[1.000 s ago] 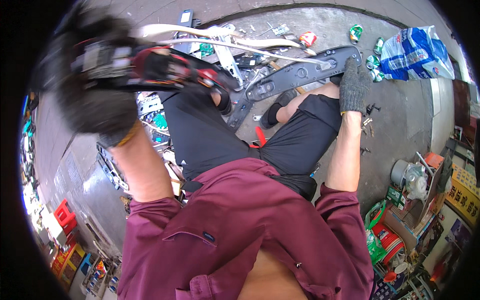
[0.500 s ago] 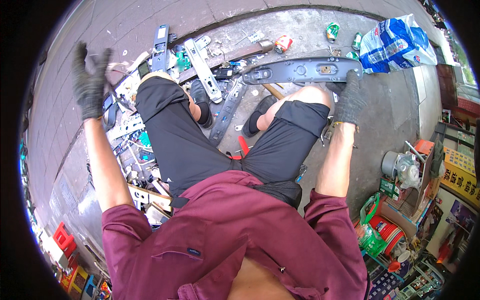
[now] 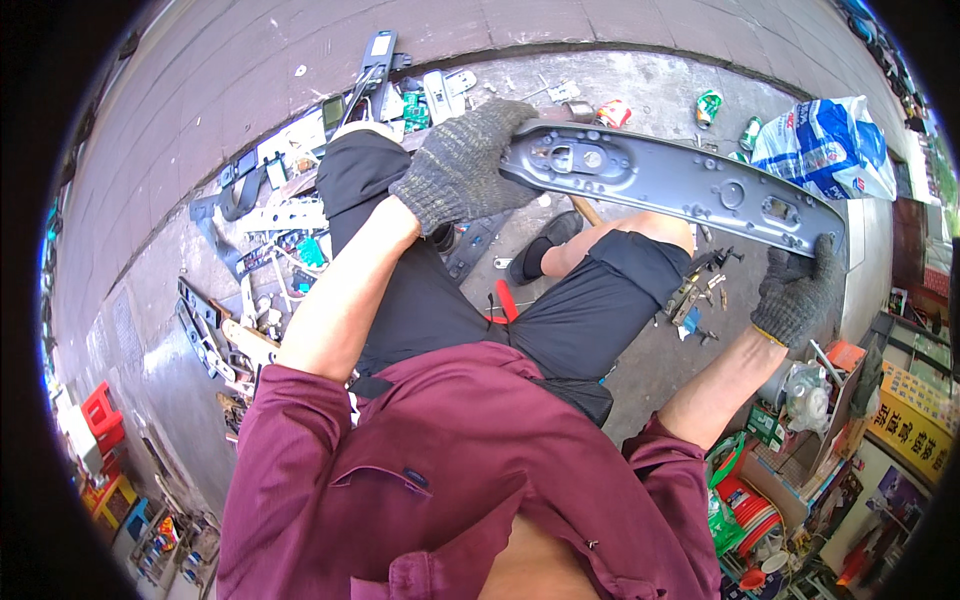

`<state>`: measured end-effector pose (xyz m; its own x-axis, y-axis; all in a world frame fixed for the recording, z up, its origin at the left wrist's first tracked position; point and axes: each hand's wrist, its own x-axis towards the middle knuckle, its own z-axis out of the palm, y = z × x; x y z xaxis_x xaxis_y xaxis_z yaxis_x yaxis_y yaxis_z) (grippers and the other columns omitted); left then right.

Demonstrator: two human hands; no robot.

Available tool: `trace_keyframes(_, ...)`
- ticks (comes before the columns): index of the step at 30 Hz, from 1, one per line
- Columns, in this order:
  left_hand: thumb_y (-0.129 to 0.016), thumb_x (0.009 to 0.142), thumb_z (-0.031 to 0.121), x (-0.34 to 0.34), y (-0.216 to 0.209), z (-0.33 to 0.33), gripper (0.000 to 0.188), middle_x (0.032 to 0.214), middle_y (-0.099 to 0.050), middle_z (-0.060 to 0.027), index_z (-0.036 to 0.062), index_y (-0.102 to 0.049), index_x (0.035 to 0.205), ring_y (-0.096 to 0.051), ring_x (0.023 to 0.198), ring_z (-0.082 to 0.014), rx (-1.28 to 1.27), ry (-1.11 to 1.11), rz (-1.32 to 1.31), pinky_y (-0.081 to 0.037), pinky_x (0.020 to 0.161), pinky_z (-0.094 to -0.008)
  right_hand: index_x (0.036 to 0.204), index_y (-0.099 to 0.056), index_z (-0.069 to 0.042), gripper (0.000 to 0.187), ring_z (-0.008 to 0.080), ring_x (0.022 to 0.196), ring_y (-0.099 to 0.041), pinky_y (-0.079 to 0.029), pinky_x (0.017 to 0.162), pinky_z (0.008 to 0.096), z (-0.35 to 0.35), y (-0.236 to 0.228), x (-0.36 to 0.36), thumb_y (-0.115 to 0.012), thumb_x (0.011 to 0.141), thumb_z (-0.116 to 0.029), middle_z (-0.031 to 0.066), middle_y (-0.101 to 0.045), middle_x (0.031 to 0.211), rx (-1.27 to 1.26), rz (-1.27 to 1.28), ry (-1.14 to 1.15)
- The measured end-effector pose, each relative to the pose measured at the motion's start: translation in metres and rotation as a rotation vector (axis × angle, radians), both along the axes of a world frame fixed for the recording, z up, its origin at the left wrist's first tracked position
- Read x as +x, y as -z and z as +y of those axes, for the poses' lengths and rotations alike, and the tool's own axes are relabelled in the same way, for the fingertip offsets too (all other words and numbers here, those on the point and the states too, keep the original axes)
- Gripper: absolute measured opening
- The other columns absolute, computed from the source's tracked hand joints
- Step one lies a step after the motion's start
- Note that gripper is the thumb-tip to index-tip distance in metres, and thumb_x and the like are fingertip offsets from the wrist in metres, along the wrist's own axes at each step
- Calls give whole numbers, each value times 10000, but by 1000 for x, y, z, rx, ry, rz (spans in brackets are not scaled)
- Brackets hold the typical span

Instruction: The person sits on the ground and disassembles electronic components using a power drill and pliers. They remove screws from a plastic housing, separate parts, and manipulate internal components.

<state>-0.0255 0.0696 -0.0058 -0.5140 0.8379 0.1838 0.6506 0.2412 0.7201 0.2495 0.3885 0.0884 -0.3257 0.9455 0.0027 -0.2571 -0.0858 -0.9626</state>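
Both gloved hands are on the long grey panel (image 3: pixel 690 190) now, held across the upper middle and right of the frame above the person's right knee. Half a second ago the right hand (image 3: pixel 795 295) had it alone, almost level; now the piece slopes down toward the right. The left hand (image 3: pixel 465 165), which was raised bare of any load at the upper left with its fingers parted, has come across and closed round the panel's left end, though I can't pick out each finger. The right one grips the lower right corner, one digit up against the face, the others bent beneath the edge. A blue-and-white bag (image 3: pixel 830 150) sits past the panel at upper right, with a green can (image 3: pixel 709 108) and a red can (image 3: pixel 613 113) to its left. Red handles (image 3: pixel 506 300) lie between the thighs.
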Motion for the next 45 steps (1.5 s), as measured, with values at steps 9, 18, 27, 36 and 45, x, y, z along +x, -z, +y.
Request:
trace_keyframes(9, -906, 640, 402, 31, -15, -36, 802, 1130, -697, -182, 55, -603, 1297, -714, 1009, -353, -56, -33, 91, -576, 852, -421, 1397, -510, 43, 605, 356, 1226, -597, -467, 1073, 516, -21, 30, -8, -701, 945, -311, 221, -606, 1334, 5, 160, -105)
trace_keyframes(18, -901, 622, 508, 57, -7, -59, 867, 1078, -719, -217, 19, -614, 1278, -722, 976, -388, -57, -45, -8, -584, 823, -448, 1425, -565, -96, 644, 354, 1304, -551, -405, 1119, 591, -62, 51, -11, -731, 913, -448, 123, -609, 1411, -309, 453, -176)
trace_keyframes(27, -923, 619, 394, 72, -12, -75, 800, 1047, -718, -227, 1, -610, 1241, -728, 973, -390, -127, -13, -170, -574, 842, -423, 1486, -511, -102, 699, 372, 1397, -461, -321, 1181, 615, -99, 61, -7, -740, 904, -414, 137, -529, 1504, -436, 625, -445)
trace_keyframes(36, -903, 582, 351, 89, -10, -76, 779, 1040, -707, -240, -30, -622, 1200, -696, 968, -417, -171, -17, -218, -549, 857, -440, 1522, -424, -33, 889, 398, 1401, -460, -328, 1210, 560, -128, 51, -19, -812, 833, -440, 218, -482, 1517, -345, 654, -438)
trace_keyframes(45, -907, 596, 291, 97, -5, -76, 699, 1060, -724, -196, 15, -648, 1184, -727, 995, -347, -176, -20, -312, -554, 888, -411, 1548, -393, -62, 758, 377, 1400, -474, -330, 1210, 573, -128, 63, -14, -661, 954, -450, 209, -475, 1529, -247, 684, -580)
